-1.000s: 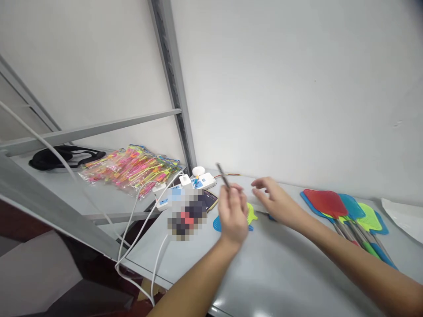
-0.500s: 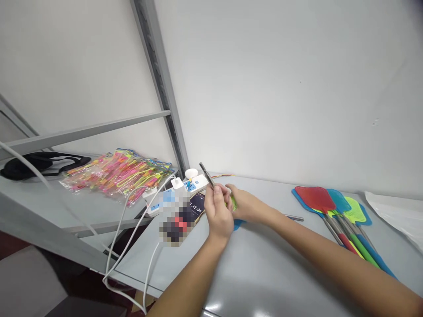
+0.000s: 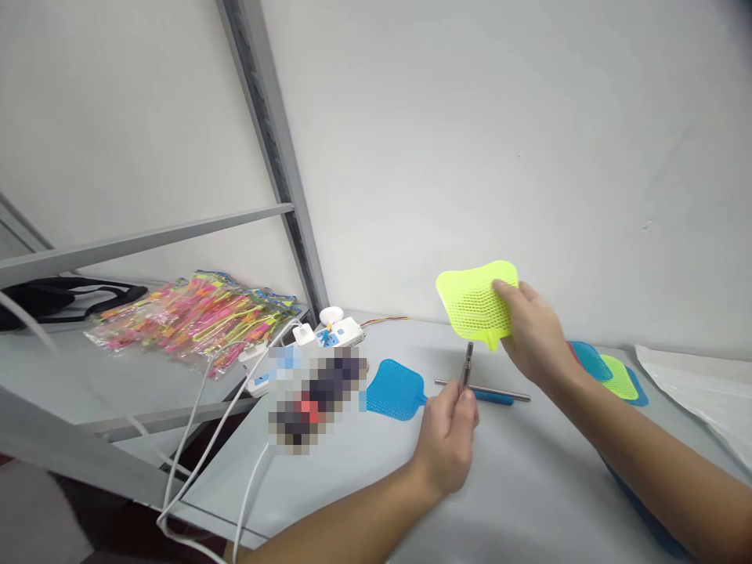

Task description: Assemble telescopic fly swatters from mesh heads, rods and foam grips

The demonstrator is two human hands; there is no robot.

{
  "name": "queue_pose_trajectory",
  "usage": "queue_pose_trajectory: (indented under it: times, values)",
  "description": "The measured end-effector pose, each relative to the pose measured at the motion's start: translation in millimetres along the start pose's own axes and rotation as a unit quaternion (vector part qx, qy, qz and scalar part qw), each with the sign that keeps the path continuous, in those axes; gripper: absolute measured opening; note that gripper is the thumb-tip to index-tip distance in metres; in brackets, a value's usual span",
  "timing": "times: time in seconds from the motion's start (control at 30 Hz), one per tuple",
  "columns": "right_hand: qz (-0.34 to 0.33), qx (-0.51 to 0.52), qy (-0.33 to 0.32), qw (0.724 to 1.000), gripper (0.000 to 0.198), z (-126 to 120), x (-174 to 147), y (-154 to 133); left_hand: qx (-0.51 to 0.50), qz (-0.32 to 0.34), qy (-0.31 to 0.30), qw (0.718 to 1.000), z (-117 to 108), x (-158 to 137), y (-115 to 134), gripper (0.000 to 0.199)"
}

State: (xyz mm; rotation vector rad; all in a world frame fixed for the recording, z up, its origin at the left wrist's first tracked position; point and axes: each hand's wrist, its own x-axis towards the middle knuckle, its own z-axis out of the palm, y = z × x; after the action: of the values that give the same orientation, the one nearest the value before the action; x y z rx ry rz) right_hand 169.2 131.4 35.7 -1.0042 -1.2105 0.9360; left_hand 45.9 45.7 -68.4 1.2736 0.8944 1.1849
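My left hand (image 3: pixel 447 439) is closed around a metal rod (image 3: pixel 467 366), its tip pointing up. Above and to the right, my right hand (image 3: pixel 537 329) grips a yellow fly swatter head (image 3: pixel 477 301) by its right side. The head's short stem hangs just above the rod's tip, apart from it. On the table beyond my left hand lies a blue fly swatter head (image 3: pixel 398 390). A second metal rod (image 3: pixel 511 392) and a blue handle (image 3: pixel 493 398) lie behind my left hand, partly hidden by it.
At the right, fly swatters (image 3: pixel 616 376) lie partly behind my right forearm, near a white plastic sheet (image 3: pixel 699 392). A power strip (image 3: pixel 344 333) with cables stands at the left, beside a pixelated patch. Bagged colourful items (image 3: pixel 200 317) lie on a shelf by a metal post (image 3: pixel 270 133).
My hands have moved right and apart. The yellow head, mostly hidden behind my hands before, is now raised in my right hand. The blue head on the table has come into view.
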Motion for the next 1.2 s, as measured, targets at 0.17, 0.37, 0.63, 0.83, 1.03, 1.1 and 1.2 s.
queue_pose_trajectory:
  times: [0.17, 0.37, 0.63, 0.83, 1.03, 1.1, 1.2]
  values:
    - [0.130, 0.131, 0.136, 0.973, 0.022, -39, -34, -4, 0.026, -0.041, -0.080, 0.996, 3, 1, -2, 0.042]
    - [0.128, 0.134, 0.193, 0.963, 0.027, -80, -70, 11, 0.108, -0.116, -0.221, 0.962, 3, 1, -1, 0.044]
    - [0.081, 0.112, 0.138, 0.981, 0.031, -104, -92, 31, 0.150, -0.133, -0.241, 0.950, 4, 3, 4, 0.041]
    - [0.090, 0.079, 0.166, 0.979, 0.026, -103, -96, 40, 0.171, -0.116, -0.247, 0.947, 4, 3, 3, 0.045]
    - [0.096, 0.070, 0.127, 0.985, 0.031, -95, -100, 41, 0.181, -0.124, -0.261, 0.940, 3, 3, 7, 0.046]
    - [0.097, 0.076, 0.137, 0.983, 0.033, -95, -100, 40, 0.186, -0.123, -0.265, 0.938, 3, 3, 7, 0.046]
    - [0.088, 0.082, 0.159, 0.980, 0.034, -97, -100, 39, 0.179, -0.125, -0.263, 0.940, 2, 4, 7, 0.047]
